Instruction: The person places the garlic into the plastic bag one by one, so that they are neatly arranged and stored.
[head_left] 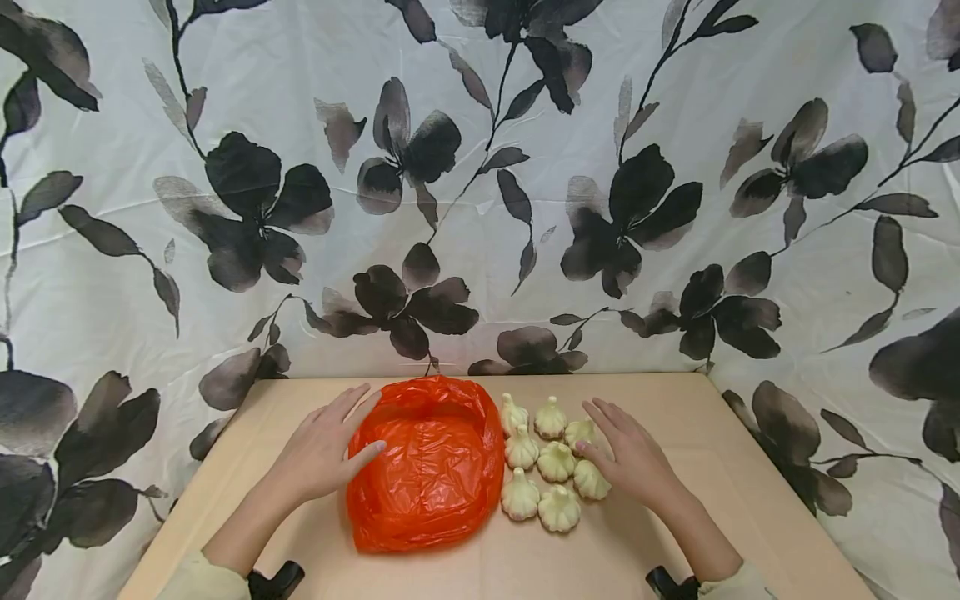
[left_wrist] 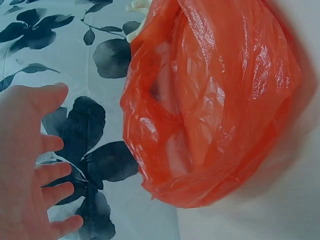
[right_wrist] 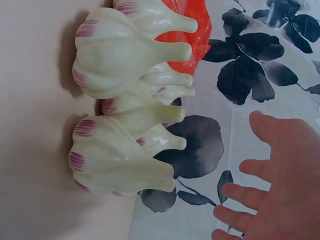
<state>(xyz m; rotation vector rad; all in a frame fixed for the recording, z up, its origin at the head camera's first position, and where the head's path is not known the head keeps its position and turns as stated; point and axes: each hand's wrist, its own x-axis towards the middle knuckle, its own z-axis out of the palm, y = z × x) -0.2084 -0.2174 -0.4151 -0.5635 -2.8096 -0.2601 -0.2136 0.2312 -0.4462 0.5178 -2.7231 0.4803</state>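
Note:
An orange-red plastic bag (head_left: 427,467) lies spread open on the table, its rim raised round a hollow middle. To its right stand several garlic bulbs (head_left: 556,461), whitish with purple streaks in the right wrist view, where one bulb (right_wrist: 115,155) is large and near. My left hand (head_left: 322,446) is held at the bag's left side, fingers extended and thumb toward the opening; the left wrist view shows a gap between hand and bag (left_wrist: 225,100). My right hand (head_left: 630,454) hovers at the right side of the garlic, fingers extended, holding nothing.
The light wooden-coloured table (head_left: 750,500) ends at a straight far edge. Behind it hangs a white cloth (head_left: 480,208) printed with dark flowers, which also shows at both sides of the table. Dark straps (head_left: 277,581) sit at the wrists.

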